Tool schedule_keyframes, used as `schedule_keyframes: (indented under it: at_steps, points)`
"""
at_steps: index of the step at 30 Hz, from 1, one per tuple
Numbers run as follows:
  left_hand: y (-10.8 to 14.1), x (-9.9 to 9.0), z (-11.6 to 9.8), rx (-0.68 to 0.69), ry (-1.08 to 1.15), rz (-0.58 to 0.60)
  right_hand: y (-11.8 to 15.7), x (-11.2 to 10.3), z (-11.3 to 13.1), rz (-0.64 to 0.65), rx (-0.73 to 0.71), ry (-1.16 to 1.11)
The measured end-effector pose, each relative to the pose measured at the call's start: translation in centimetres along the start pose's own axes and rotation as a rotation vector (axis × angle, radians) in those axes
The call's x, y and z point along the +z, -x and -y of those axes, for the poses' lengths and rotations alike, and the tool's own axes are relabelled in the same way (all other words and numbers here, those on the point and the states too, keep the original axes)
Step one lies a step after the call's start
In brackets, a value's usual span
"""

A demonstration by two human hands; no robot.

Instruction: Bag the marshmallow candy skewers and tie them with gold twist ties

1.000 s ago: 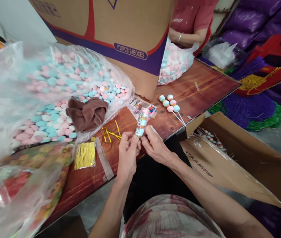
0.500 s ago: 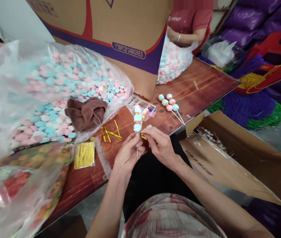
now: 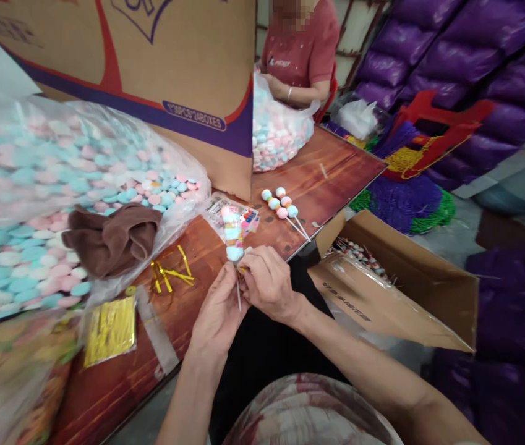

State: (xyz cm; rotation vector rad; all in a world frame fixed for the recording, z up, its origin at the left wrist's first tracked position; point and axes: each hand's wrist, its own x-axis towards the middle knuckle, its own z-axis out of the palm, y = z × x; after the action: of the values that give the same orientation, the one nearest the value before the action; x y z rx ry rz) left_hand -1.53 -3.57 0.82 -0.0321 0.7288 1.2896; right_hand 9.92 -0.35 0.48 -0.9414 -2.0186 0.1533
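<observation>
With our left hand (image 3: 226, 295) we pinch the base of an upright pink, white and blue marshmallow skewer (image 3: 233, 236) in clear film (image 3: 231, 215), our right hand (image 3: 266, 282)'s grip closed on a shiny gold strip (image 3: 242, 270) there, by the red-brown worktop (image 3: 331, 157)'s edge. Twisting that strip too hard could tear the film.

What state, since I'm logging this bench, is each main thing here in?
Left hand: closed on the held skewer
Right hand: fingers closed at a gold tie
Held skewer: film-wrapped, nearly upright
Two other skewers: lying side by side
Loose gold ties: scattered
Gold tie packet: lying flat
Brown cloth: crumpled
Near marshmallow bag: open
Far marshmallow bag: filled
Low carton: open, skewers inside
</observation>
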Motion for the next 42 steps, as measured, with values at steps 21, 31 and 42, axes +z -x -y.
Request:
schedule_keyframes:
  at_steps: [21,31,42]
  points:
    - [-0.2,3.6,3.6,0.142,-0.911,0.202,1.5,-7.8,-1.3,-0.083,0.375,-0.207]
    - [-0.1,6.5,6.3,0.051,-0.58,0.255,5.6,-9.3,-0.9,-0.2,0.833,-0.773]
    - [-2.0,4.1,5.7,0.256,-1.092,0.208,8.5,-7.8,-1.3,-0.02,1.188,-1.321]
